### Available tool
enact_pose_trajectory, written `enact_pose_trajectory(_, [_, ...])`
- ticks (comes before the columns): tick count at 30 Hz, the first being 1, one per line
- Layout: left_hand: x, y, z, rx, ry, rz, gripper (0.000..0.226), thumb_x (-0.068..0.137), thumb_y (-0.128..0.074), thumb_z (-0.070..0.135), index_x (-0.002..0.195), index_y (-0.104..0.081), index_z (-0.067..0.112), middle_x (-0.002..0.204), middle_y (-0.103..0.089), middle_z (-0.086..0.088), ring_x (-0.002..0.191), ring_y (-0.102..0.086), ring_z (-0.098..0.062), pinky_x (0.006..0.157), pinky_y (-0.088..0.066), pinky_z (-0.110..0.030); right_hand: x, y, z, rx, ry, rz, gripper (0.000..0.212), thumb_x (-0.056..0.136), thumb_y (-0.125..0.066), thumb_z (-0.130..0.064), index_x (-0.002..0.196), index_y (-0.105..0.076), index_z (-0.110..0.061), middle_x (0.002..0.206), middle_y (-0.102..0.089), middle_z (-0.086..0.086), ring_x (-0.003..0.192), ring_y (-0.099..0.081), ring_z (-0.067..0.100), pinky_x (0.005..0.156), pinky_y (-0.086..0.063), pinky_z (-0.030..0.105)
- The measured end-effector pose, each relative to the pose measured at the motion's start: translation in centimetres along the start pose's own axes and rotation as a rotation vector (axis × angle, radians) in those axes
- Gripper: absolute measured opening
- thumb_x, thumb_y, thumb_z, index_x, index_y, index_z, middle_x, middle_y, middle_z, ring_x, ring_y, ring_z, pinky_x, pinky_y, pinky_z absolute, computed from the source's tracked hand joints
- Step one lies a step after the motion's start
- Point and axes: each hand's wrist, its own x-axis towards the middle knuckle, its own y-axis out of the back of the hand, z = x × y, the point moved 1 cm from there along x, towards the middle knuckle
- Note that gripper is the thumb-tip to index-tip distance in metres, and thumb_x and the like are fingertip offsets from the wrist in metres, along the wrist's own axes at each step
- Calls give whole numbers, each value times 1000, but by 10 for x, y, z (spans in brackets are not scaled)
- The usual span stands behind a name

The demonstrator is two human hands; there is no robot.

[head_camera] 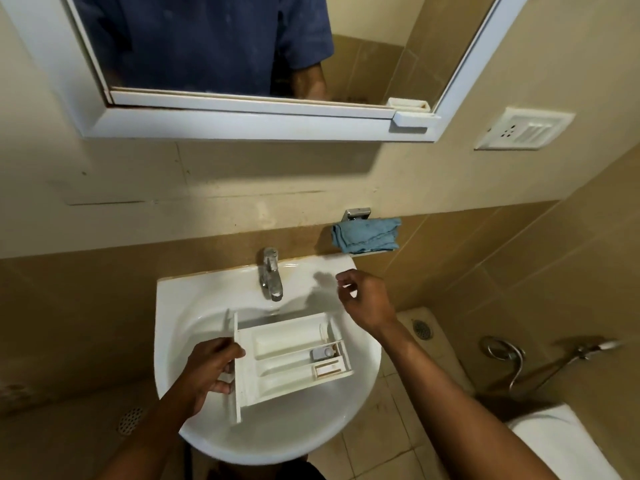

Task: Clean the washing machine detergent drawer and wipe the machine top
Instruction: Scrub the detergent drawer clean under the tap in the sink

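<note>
Over the white sink, your left hand grips the detergent drawer by its front panel, with the fingers curled round the panel's edge. The drawer lies across the basin with its compartments facing up and its far end just below the tap. Whether it touches the basin cannot be told. Your right hand hovers above the sink's right rim, apart from the drawer, its fingers loosely curled with nothing in them. A blue cloth lies bunched on a small wall shelf just beyond that hand. A mirror hangs above, reflecting your blue shirt.
</note>
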Motion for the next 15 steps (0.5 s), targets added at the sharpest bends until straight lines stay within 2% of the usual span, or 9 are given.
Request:
enact_pose_trajectory(2, [1,0,2,15,-22,9,41,56,-79,36,93,-81,16,106,-71,-29,105,-64,-54,75,-58,-68,13,10,-8,-18,106,60,20,91,-67,-11,108,-77,-17,101,-76,-6,88,-70,8,80,-58,25])
enact_pose_trajectory(3, [0,0,4,23,-38,9,41,57,-79,35,94,-81,16,104,-71,-28,104,-65,-53,75,-58,-67,21,17,-13,-23,147,100,18,91,-68,-12,104,-77,-18,100,-77,-6,87,-70,8,79,-59,26])
enact_pose_trajectory(5, [-3,-1,9,37,-64,-14,39,64,-81,29,101,-79,17,104,-74,-22,101,-69,-48,77,-60,-65,35,34,-21,-17,182,146,17,91,-70,-13,104,-78,-19,99,-77,-7,86,-70,6,78,-58,21])
enact_pose_trajectory(7, [-7,1,14,56,-78,-66,39,71,-83,21,109,-76,16,107,-75,-16,100,-72,-40,80,-62,-62,46,47,-22,16,160,97,15,93,-71,-17,104,-79,-23,97,-76,-13,86,-70,0,78,-55,17])
enact_pose_trajectory(9, [-10,2,17,92,-101,-110,50,63,-88,22,111,-75,18,110,-75,-9,99,-74,-33,83,-63,-55,49,49,-18,-29,90,-75,7,94,-71,-27,96,-77,-27,92,-74,-15,88,-70,4,79,-55,24])
enact_pose_trajectory(10, [-13,2,19,131,-125,-127,58,58,-91,25,113,-73,20,111,-74,-5,100,-73,-29,85,-62,-51,46,43,-15,-95,38,-203,12,96,-68,-35,91,-75,-27,91,-73,-12,89,-70,10,80,-54,29])
enact_pose_trajectory(12, [-17,2,21,228,-181,-159,70,54,-97,30,118,-69,27,116,-73,5,108,-70,-21,93,-59,-42,33,25,-3,-239,-106,-468,40,101,-54,-54,86,-70,-20,91,-67,-3,92,-67,20,82,-52,34])
enact_pose_trajectory(14, [-22,0,23,288,-253,-175,69,58,-99,26,119,-68,30,117,-73,13,113,-67,-14,97,-57,-38,17,7,11,-251,-305,-648,62,101,-44,-65,97,-70,-9,98,-69,4,96,-69,26,85,-57,40])
enact_pose_trajectory(15, [-24,-1,25,319,-300,-163,66,59,-99,23,117,-68,29,116,-73,14,111,-67,-11,95,-58,-36,10,-1,17,-201,-411,-704,65,99,-44,-68,104,-69,-8,101,-72,6,94,-72,27,82,-60,41])
